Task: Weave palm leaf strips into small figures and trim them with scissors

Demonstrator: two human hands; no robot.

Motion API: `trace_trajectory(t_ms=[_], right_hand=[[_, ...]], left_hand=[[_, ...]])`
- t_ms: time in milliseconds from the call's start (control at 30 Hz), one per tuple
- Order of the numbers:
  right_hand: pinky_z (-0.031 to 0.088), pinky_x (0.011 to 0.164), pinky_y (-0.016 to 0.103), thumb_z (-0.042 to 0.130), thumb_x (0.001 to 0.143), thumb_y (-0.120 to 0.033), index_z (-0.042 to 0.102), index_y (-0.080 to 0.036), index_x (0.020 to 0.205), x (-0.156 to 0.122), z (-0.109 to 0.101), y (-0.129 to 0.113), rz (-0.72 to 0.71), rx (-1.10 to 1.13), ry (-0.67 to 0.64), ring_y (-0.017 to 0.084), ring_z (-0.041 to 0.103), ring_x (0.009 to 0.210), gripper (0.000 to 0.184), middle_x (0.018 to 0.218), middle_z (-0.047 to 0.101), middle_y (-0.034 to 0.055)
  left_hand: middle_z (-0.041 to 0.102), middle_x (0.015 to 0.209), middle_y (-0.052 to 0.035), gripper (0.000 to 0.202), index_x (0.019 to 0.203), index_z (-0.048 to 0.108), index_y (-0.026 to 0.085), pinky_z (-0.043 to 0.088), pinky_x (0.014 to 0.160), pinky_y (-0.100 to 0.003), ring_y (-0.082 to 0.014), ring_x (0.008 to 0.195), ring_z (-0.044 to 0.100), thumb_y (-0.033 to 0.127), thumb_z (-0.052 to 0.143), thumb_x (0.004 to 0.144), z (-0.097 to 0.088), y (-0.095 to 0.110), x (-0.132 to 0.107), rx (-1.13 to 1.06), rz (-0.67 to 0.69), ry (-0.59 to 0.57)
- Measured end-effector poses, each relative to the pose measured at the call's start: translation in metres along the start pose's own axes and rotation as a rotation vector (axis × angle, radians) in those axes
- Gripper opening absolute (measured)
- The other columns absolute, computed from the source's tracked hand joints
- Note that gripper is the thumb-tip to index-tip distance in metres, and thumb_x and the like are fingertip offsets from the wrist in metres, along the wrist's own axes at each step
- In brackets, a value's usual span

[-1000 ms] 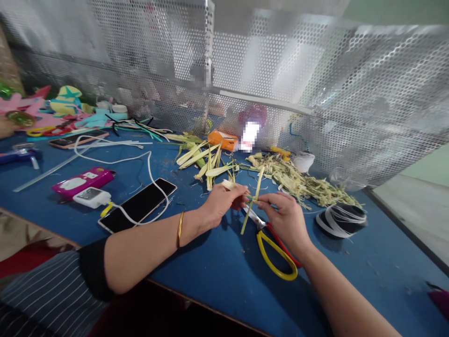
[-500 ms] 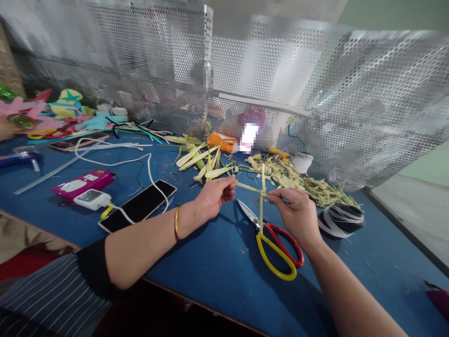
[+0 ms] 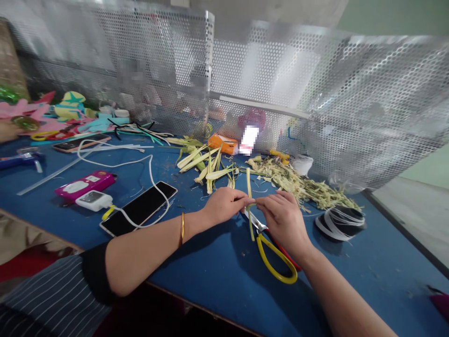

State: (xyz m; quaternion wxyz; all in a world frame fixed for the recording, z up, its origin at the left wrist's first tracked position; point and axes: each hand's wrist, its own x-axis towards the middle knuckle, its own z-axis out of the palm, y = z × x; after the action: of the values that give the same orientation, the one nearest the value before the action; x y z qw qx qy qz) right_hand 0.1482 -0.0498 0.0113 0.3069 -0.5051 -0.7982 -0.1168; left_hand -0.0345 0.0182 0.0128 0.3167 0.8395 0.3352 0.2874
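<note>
My left hand and my right hand meet above the blue table. Both pinch the same thin green-yellow leaf strip, which stands nearly upright between their fingertips. Its lower end hangs down past the fingers. Under my right hand lie scissors with yellow and red handles, flat on the table. A gold bangle sits on my left wrist.
A bunch of leaf strips lies beyond my hands, with a heap of shredded scraps to its right. A black phone on a white cable, a pink device and a roll of band surround me. Perforated metal screens close off the back.
My hands have come together from about a hand's width apart. The strip that was stretched crosswise between them now stands upright, pinched by both.
</note>
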Motion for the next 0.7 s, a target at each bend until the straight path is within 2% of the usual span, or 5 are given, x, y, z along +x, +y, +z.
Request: trace_trajectory(t_ms=[67,167,333,533,700], right_hand=[[0.034,0.097,0.039,0.047,0.095,-0.015,0.063,-0.022,0.09,0.0001,0.0007,-0.0012,-0.021,-0.02,0.0,0.018,0.064,0.075,0.019,0.079,0.072,0.0],[0.034,0.097,0.039,0.049,0.094,-0.014,0.059,-0.021,0.089,-0.0001,0.0023,-0.0012,-0.014,-0.021,0.016,0.017,0.064,0.072,0.013,0.079,0.071,-0.0005],[0.036,0.096,0.038,0.051,0.095,-0.021,0.055,-0.021,0.085,-0.0001,0.0019,-0.0017,0.008,-0.027,0.006,0.016,0.061,0.066,0.011,0.072,0.068,-0.0014],[0.034,0.097,0.037,0.052,0.094,-0.02,0.057,-0.021,0.082,-0.0001,-0.0007,0.0013,0.012,-0.071,0.005,0.015,0.061,0.066,0.014,0.072,0.067,-0.0018],[0.034,0.096,0.037,0.052,0.094,-0.02,0.056,-0.021,0.078,-0.0006,0.0002,0.0004,0.051,-0.064,0.014,0.015,0.059,0.064,0.017,0.067,0.064,-0.0028]], left_hand=[[0.063,0.057,-0.0009,0.036,0.07,0.071,0.017,0.041,0.061,-0.024,-0.0122,0.058,0.06,0.041,0.053,0.09,0.0013,-0.0007,0.0001,-0.128,-0.056,-0.046],[0.066,0.065,-0.0016,0.026,0.082,0.071,0.017,0.04,0.058,-0.023,-0.0109,0.057,0.061,0.039,0.057,0.087,0.0031,-0.0013,0.0005,-0.382,-0.147,-0.111],[0.071,0.077,-0.0049,0.025,0.094,0.072,0.016,0.029,0.046,-0.021,-0.0058,0.048,0.052,0.035,0.062,0.082,0.0056,-0.001,0.0002,-0.712,-0.382,-0.176],[0.074,0.088,-0.0093,0.028,0.089,0.071,0.014,0.025,0.044,-0.021,-0.0043,0.047,0.05,0.04,0.067,0.079,0.003,0.0018,0.0016,-0.803,-0.494,-0.185],[0.072,0.076,-0.0063,0.021,0.091,0.071,0.013,0.024,0.043,-0.022,-0.0028,0.04,0.041,0.03,0.066,0.08,0.0014,0.0065,0.002,-0.833,-0.538,-0.171]])
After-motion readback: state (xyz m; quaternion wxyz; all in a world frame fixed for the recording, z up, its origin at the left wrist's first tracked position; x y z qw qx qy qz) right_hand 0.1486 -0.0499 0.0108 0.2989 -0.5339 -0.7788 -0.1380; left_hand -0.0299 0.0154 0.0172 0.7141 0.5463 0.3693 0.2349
